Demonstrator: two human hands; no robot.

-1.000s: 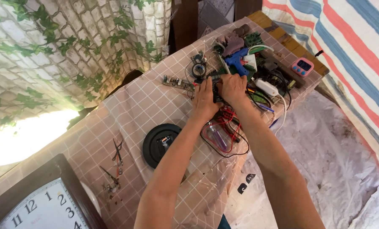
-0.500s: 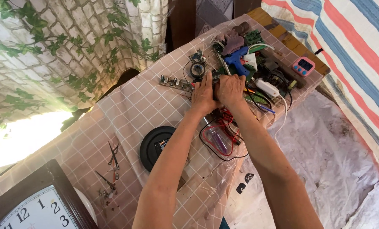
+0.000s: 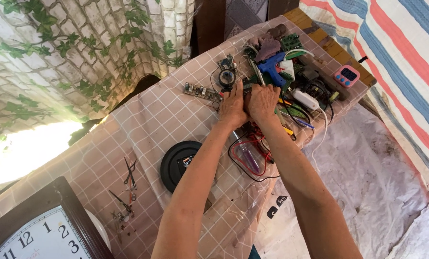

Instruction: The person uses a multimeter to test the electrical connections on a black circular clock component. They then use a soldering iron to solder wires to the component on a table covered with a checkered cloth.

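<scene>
My left hand (image 3: pixel 232 103) and my right hand (image 3: pixel 263 100) are pressed side by side at the far middle of the table. Their fingertips close together on a small dark green circuit board (image 3: pixel 246 86), which they mostly hide. Just left of the fingers lie a long narrow circuit strip (image 3: pixel 201 91) and a round black part (image 3: pixel 227 76). A tangle of red and black wires (image 3: pixel 250 153) lies under my forearms.
A blue glue gun (image 3: pixel 272 67), a white adapter (image 3: pixel 304 99), a pink timer (image 3: pixel 347 76) and loose electronics crowd the far right. A black round disc (image 3: pixel 176 163), tweezers and small scissors (image 3: pixel 129 173) lie on the checked cloth (image 3: pixel 147 120). A wall clock (image 3: pixel 32 235) sits near left.
Both hands stay together at the same spot on the small board. Only the view has shifted slightly, with the clock sliding lower in the frame.
</scene>
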